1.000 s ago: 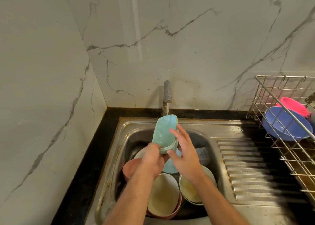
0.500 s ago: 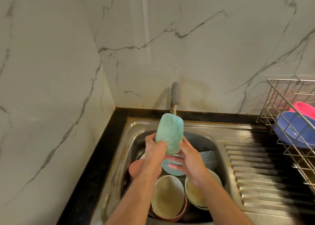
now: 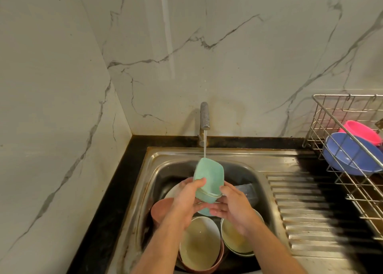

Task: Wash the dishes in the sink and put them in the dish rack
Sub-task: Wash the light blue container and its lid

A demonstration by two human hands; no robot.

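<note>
A green rounded-square bowl (image 3: 210,177) is held bottom-up over the steel sink (image 3: 165,163), with the tap's (image 3: 204,116) thin stream landing on its top edge. My left hand (image 3: 184,203) grips its left side, thumb across the outer wall. My right hand (image 3: 232,207) holds the rim from the right and below. Under my hands the basin holds a cream bowl (image 3: 199,244), a second cream bowl (image 3: 236,238), a brown bowl (image 3: 160,210) and a clear container (image 3: 247,192). The wire dish rack (image 3: 331,116) stands at the right.
A blue bowl (image 3: 350,155) and a pink bowl (image 3: 362,130) lean in the rack. The ribbed draining board (image 3: 310,211) lies between sink and rack. Marble walls close the back and left; a black counter strip (image 3: 116,201) runs along the sink's left.
The green bowl has dropped a little lower under the tap and turned, showing more of its base. My right hand has moved from flat against its side to under its rim.
</note>
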